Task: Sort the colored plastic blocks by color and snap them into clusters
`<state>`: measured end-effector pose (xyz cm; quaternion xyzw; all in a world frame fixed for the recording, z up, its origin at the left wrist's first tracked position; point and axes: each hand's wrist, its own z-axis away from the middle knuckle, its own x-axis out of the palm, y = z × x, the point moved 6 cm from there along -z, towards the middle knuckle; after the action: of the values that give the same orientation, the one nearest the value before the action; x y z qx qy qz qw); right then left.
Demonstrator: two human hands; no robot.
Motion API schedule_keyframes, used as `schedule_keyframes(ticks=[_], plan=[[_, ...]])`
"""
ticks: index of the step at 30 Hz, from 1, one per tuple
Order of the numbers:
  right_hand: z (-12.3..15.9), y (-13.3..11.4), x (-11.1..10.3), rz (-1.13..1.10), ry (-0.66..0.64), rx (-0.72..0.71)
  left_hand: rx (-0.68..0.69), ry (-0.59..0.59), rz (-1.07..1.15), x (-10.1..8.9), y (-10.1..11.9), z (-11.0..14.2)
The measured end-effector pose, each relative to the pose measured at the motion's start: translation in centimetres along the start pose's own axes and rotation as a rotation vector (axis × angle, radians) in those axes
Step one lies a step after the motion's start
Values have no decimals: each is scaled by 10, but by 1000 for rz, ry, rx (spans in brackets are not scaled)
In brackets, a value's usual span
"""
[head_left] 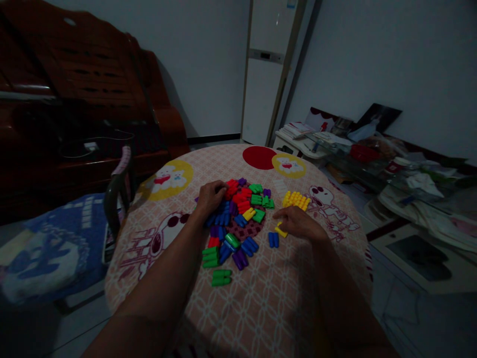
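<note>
A heap of plastic building blocks (238,219) in red, blue, green, purple and yellow lies on a round table (261,298) with a pink cartoon cloth. My left hand (210,196) rests on the heap's left edge, fingers curled over red and blue blocks. My right hand (296,222) lies to the right of the heap, fingers pinched on a yellow block (280,231). A row of yellow blocks (295,200) sits just beyond that hand. A blue pair (273,239) lies beside it.
A chair with a blue cushion (55,243) stands at the table's left. A dark wooden sofa (74,99) fills the back left. A white standing appliance (266,69) is behind the table. Cluttered low surfaces (372,154) run along the right.
</note>
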<state>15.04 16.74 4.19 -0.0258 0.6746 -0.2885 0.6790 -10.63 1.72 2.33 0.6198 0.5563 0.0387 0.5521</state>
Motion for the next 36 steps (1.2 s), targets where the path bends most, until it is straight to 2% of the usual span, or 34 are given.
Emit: schedule_keyframes(ticks=[7, 13, 17, 20, 22, 28, 36], plan=[[-5, -1, -1, -54, 84, -52, 5, -9, -12, 1, 1, -1], [-6, 8, -6, -135, 155, -48, 5, -16, -26, 1, 0, -1], [-3, 19, -24, -108, 343, 27, -11, -12, -30, 1, 0, -1], [0, 26, -33, 15, 520, 95, -8, -18, -43, 1, 0, -1], [0, 27, -33, 130, 580, 121, -3, -20, -46, 1, 0, -2], [-3, 24, -19, 410, 516, 165, -4, -18, -52, 2, 0, -1], [0, 24, -18, 493, 466, 187, 14, -29, -69, 0, 4, 0]])
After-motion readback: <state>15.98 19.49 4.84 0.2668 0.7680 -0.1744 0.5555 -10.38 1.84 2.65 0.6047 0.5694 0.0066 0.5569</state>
